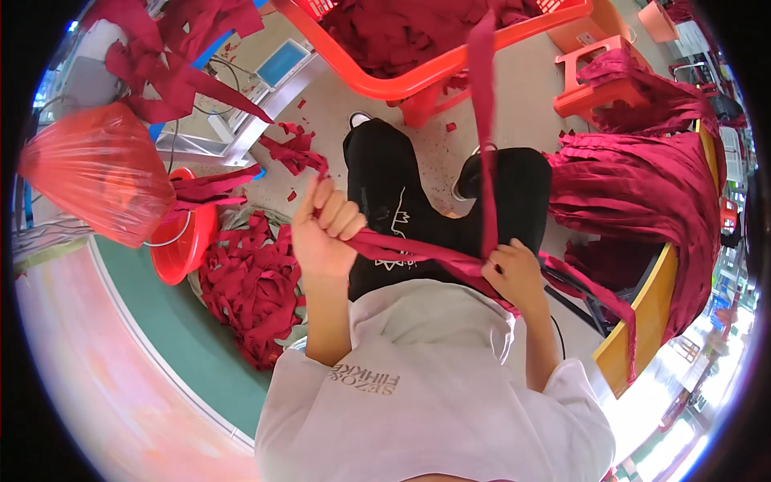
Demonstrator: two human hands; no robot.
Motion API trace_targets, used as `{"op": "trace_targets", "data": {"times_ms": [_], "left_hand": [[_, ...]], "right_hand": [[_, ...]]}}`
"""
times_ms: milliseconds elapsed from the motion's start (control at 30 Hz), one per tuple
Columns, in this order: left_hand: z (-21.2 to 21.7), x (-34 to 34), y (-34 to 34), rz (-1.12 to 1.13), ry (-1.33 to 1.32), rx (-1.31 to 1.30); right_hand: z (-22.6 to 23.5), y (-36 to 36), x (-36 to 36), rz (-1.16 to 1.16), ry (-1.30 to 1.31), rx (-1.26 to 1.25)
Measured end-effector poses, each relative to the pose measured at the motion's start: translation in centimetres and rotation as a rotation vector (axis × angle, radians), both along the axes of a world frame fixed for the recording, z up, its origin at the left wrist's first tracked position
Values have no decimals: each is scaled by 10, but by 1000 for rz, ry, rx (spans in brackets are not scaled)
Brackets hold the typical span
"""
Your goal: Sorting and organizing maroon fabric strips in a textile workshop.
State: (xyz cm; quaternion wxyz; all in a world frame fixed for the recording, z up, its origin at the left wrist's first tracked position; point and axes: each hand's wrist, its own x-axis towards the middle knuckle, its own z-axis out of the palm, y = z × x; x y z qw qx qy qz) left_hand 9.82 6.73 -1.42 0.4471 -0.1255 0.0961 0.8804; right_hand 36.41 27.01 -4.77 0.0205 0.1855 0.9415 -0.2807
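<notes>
A long dark-red fabric strip (418,247) stretches between my two hands across my lap. My left hand (328,225) is closed round its left end, raised higher, and a bunch of ragged fabric ends (291,151) sticks out past the fist. My right hand (512,273) pinches the strip lower down, near my right thigh. From beside the right fingers another length of red fabric (484,104) runs up toward the red basket, blurred near its top. More strip trails from the right hand to the wooden board on the right; the fingertips themselves are partly hidden.
A red plastic basket (385,87) full of red fabric stands ahead. At left are a red plastic bag (104,173), a red bucket (189,249) and a heap of fabric scraps (249,293). Right, draped red cloth (634,185) hangs over a wooden board (642,321), near a red stool (590,84).
</notes>
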Motion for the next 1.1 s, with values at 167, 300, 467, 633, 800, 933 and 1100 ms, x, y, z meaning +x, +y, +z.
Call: {"op": "trace_targets", "data": {"times_ms": [167, 300, 467, 633, 800, 933, 1100], "left_hand": [[10, -28, -30, 98, 141, 47], [1, -20, -13, 0, 159, -47], [-68, 3, 13, -108, 19, -212], [-99, 22, 15, -69, -12, -192], [-102, 20, 11, 51, -47, -227], [-104, 13, 18, 18, -86, -168], [-105, 10, 17, 7, -66, -245]], "right_hand": [[9, 17, 9, -145, -132, -398], [-5, 53, -64, -454, 348, -486], [-47, 133, -188, -589, 565, -449], [-41, 146, -208, -520, 540, -1027], [-56, 152, -73, -991, 637, -608], [-248, 188, 178, -780, -165, 606], [-296, 109, 219, -780, -530, 149]]}}
